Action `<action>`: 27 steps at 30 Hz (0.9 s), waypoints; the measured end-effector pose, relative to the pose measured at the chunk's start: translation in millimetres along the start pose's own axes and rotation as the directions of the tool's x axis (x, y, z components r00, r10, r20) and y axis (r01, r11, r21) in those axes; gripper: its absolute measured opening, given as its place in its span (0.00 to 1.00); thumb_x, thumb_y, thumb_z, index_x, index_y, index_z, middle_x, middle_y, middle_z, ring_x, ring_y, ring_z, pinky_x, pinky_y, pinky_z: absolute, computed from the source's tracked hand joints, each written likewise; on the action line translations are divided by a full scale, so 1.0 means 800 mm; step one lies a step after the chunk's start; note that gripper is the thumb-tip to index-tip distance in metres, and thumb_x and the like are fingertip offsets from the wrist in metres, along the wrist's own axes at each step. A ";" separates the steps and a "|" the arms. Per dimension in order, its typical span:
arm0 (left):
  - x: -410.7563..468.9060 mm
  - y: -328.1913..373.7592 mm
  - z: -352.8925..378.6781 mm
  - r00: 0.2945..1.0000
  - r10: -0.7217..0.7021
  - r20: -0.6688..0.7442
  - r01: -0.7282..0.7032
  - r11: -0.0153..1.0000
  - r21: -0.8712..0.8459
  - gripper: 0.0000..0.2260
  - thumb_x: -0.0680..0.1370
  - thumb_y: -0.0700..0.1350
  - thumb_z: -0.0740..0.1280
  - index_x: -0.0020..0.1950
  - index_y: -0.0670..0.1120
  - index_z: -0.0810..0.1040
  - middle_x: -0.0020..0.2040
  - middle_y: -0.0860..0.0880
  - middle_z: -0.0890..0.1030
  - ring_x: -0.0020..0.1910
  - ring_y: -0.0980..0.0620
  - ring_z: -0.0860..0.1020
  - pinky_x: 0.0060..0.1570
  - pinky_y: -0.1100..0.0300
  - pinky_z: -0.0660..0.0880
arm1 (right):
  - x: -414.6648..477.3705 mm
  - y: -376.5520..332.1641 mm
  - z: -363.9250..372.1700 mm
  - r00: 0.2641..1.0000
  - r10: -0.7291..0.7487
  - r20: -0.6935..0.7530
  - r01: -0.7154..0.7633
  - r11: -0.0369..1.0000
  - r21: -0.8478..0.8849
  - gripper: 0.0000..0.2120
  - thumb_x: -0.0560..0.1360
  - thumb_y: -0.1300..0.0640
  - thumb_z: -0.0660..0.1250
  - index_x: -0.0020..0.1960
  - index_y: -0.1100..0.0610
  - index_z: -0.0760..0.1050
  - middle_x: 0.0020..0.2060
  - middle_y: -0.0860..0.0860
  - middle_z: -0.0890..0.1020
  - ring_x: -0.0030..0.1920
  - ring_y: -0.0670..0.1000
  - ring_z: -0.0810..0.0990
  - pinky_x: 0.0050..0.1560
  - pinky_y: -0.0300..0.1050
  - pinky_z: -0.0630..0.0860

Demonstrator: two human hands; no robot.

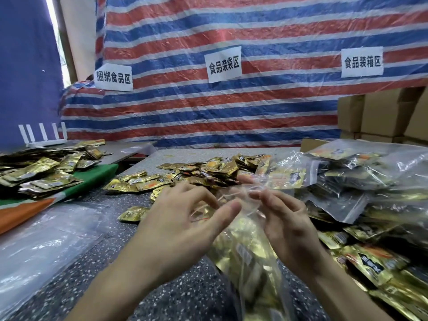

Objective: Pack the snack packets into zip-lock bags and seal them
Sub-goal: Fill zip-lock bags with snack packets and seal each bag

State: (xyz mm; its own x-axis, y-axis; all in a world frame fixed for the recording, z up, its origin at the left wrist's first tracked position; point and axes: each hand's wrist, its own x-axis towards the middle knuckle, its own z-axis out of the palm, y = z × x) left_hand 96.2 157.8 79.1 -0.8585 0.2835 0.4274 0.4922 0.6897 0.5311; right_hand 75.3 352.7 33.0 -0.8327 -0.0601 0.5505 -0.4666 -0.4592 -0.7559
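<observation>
Pinching mouth of clear plastic zip-lock bag [245,258] with left hand [178,223], right hand [287,223]; align strips, press end to end.

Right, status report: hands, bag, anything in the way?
Left hand and right hand pinch bag mouth. Bag holds packets, looks unsealed. Loose pile beyond, nothing blocking.

Your tarp [231,112] runs in red, blue and white stripes. Your snack packets [208,170] are gold with black and orange print, your zip-lock bag [243,258] clear, your table [185,297] dark grey flecked white, the cloth [99,174] green, perhaps orange-edged.
</observation>
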 end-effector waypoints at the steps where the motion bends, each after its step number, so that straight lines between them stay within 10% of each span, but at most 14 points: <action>1: -0.008 -0.002 0.001 0.998 -0.030 0.048 0.031 1.000 -0.003 0.32 0.61 0.82 0.52 0.49 0.62 0.77 0.54 0.68 0.73 0.57 0.68 0.69 0.55 0.60 0.70 | 0.000 0.000 0.000 1.000 -0.001 -0.001 0.001 1.000 0.016 0.14 0.67 0.47 0.79 0.45 0.57 0.87 0.66 0.55 0.80 0.68 0.61 0.76 0.63 0.58 0.77; 7: -0.022 -0.009 0.018 0.982 -0.187 0.016 0.187 0.982 0.006 0.16 0.65 0.71 0.65 0.45 0.63 0.73 0.50 0.64 0.76 0.48 0.64 0.75 0.52 0.56 0.73 | -0.003 0.005 0.004 0.999 -0.004 -0.040 0.004 1.000 0.003 0.20 0.63 0.41 0.81 0.47 0.55 0.87 0.67 0.51 0.79 0.70 0.59 0.75 0.64 0.62 0.76; 13: 0.012 -0.027 0.007 0.987 -0.159 0.009 0.136 0.814 -0.565 0.14 0.78 0.34 0.67 0.36 0.48 0.77 0.37 0.45 0.84 0.36 0.47 0.84 0.42 0.51 0.84 | -0.001 0.001 -0.007 0.998 0.043 0.051 -0.045 0.998 0.041 0.19 0.72 0.46 0.71 0.54 0.59 0.85 0.69 0.53 0.77 0.71 0.60 0.74 0.68 0.65 0.72; 17: 0.036 -0.027 0.000 1.000 0.004 0.012 0.006 0.687 -0.727 0.13 0.79 0.34 0.65 0.39 0.50 0.77 0.38 0.48 0.83 0.38 0.47 0.82 0.37 0.58 0.80 | 0.001 -0.003 -0.016 0.999 0.033 -0.011 -0.032 0.993 0.110 0.08 0.70 0.54 0.65 0.35 0.57 0.77 0.69 0.55 0.77 0.72 0.56 0.72 0.71 0.64 0.64; 20: 0.044 -0.024 0.004 0.998 0.061 0.025 -0.017 0.608 -0.794 0.06 0.76 0.41 0.69 0.42 0.52 0.79 0.49 0.39 0.85 0.44 0.38 0.82 0.43 0.48 0.78 | 0.007 -0.001 -0.026 0.991 0.065 -0.117 -0.055 0.995 0.089 0.11 0.66 0.65 0.67 0.46 0.60 0.70 0.63 0.59 0.81 0.66 0.58 0.79 0.64 0.57 0.74; 23: 0.044 -0.027 0.013 0.999 0.036 0.001 -0.019 0.551 -0.835 0.07 0.77 0.40 0.65 0.45 0.52 0.78 0.53 0.35 0.83 0.54 0.27 0.79 0.53 0.29 0.73 | 0.007 0.002 -0.025 0.982 0.121 -0.147 -0.139 0.984 -0.113 0.24 0.63 0.66 0.78 0.58 0.62 0.76 0.56 0.57 0.85 0.56 0.55 0.84 0.51 0.45 0.80; 27: 0.039 -0.043 0.020 0.990 -0.070 -0.119 -0.064 0.527 -0.847 0.10 0.77 0.40 0.66 0.56 0.50 0.77 0.50 0.35 0.84 0.52 0.33 0.81 0.56 0.27 0.73 | 0.004 0.002 -0.018 0.981 0.059 -0.184 -0.111 0.951 -0.287 0.08 0.65 0.59 0.75 0.45 0.55 0.86 0.44 0.58 0.87 0.41 0.53 0.85 0.40 0.41 0.81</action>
State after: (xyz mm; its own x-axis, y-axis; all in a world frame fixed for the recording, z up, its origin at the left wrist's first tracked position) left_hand 49.9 153.8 62.4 -0.8677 0.1534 0.4728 0.4367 -0.2188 0.8726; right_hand 67.3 364.7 28.8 -0.8993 0.0773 0.4305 -0.4373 -0.1758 -0.8820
